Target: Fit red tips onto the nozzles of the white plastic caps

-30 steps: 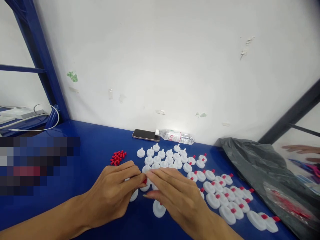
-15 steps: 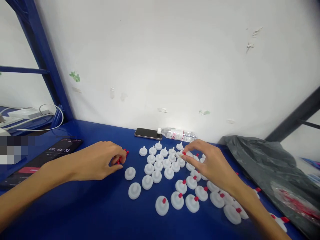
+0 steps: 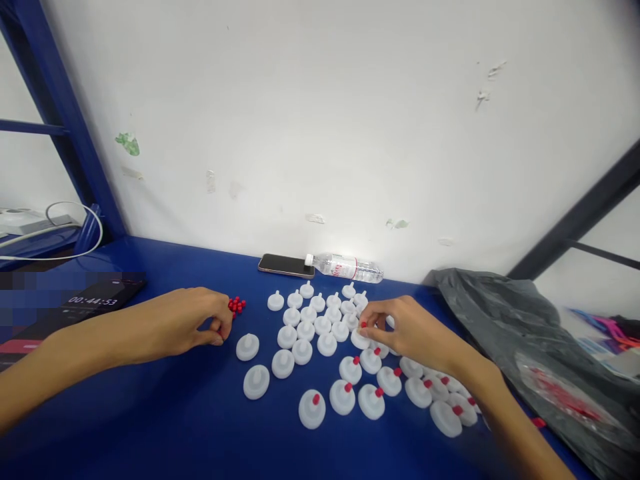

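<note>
Many white round caps [image 3: 302, 329] with stems lie on the blue table [image 3: 200, 427]; those at the right and front [image 3: 343, 397] carry small red tips. A small pile of red tips [image 3: 236, 305] lies left of them. My left hand [image 3: 185, 323] rests at that pile, fingers curled in a pinch; what they hold is hidden. My right hand [image 3: 407, 330] pinches a white cap with a red tip [image 3: 361, 335] at the right side of the group.
A phone [image 3: 285, 265] and a lying water bottle [image 3: 345, 267] sit by the white wall. A second phone showing a timer [image 3: 95, 299] lies at the left. A dark plastic bag [image 3: 530, 353] with red parts covers the right side.
My hands have parted from the middle: the left went to the red pile, the right to the caps on the right, then drew slightly toward me. The view shifted a little.
</note>
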Tool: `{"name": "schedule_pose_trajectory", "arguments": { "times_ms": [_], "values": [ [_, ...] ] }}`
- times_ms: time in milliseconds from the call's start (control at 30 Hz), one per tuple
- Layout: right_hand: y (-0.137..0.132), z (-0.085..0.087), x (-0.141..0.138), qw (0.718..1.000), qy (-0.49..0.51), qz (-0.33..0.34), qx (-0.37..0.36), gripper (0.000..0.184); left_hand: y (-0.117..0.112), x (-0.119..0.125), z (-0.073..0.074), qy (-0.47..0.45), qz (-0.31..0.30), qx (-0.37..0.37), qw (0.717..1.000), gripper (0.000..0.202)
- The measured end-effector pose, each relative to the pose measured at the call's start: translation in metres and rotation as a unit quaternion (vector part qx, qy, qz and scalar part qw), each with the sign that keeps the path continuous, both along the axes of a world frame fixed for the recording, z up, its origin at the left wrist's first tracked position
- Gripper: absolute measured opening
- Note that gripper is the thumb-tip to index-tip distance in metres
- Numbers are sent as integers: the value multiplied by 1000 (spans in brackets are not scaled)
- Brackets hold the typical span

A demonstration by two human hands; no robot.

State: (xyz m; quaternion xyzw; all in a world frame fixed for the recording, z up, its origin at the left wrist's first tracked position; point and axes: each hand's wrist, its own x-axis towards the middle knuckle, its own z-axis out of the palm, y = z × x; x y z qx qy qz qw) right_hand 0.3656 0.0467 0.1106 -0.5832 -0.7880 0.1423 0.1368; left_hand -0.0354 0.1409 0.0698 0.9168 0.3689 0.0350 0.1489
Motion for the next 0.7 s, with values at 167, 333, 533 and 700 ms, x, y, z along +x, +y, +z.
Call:
{"name": "schedule_pose_trajectory", "arguments": {
  "times_ms": [167, 333, 533, 700],
  "values": [
    [3, -6, 2, 1000, -4, 14, -7, 17, -10, 3, 12, -18, 7, 25, 1000, 8],
    [5, -4, 2, 998, -42, -19, 51, 31, -11, -8, 27, -29, 5, 37, 999, 13],
    [12, -19, 0, 992, -65, -39, 98, 35, -3, -9, 19, -6, 1, -4, 1000, 12],
    [18, -31, -3, 994, -59, -27, 91, 27, -3, -1, 10, -14, 2, -7, 1000, 12]
  ]
}}
